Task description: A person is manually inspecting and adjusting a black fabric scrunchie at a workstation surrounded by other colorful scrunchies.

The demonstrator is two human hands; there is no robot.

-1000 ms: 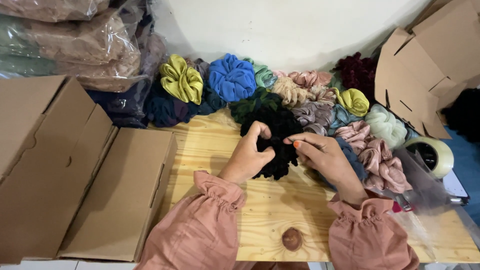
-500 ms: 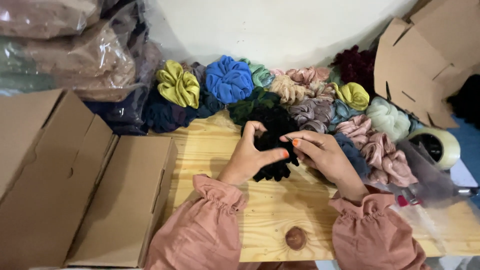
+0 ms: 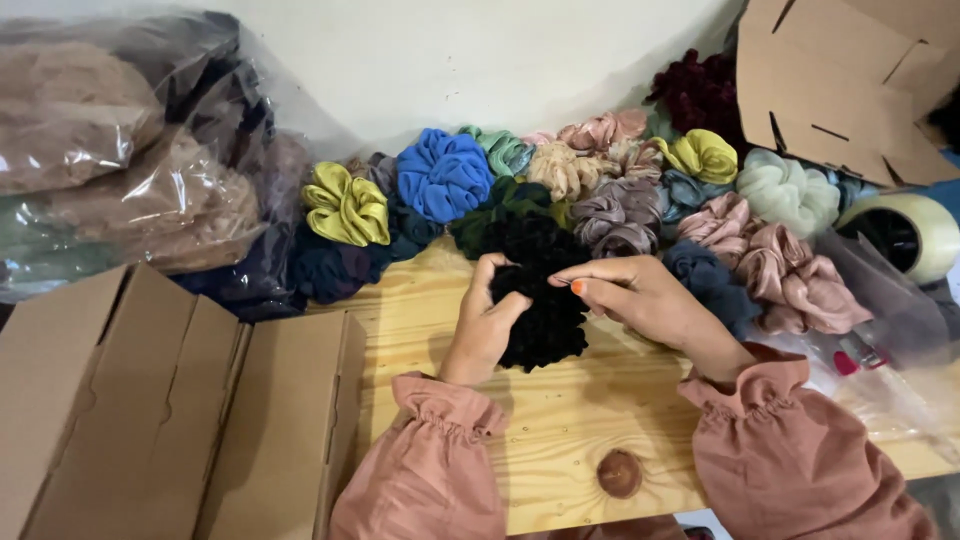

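Not much has changed since a second ago: both hands still pinch the fluffy black fabric scrunchie (image 3: 545, 305) just above the pale wooden tabletop (image 3: 560, 420). Left hand (image 3: 485, 325) grip closed on its edge, right hand (image 3: 640, 300) fingers clamped on top.

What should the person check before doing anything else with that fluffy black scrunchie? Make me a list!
1. Left hand on the black scrunchie: ok, its fingers curl over the left edge.
2. Right hand on it too: ok, fingertips pinch the top right.
3. Scrunchie kept apart from the pile of coloured scrunchies: cannot tell, its top blends into the dark ones behind.
4. Bare wooden table near the hands: ok.
5. Cardboard boxes close by: ok, just left of the left sleeve.
6. Tape roll out of the way: ok, at the far right.
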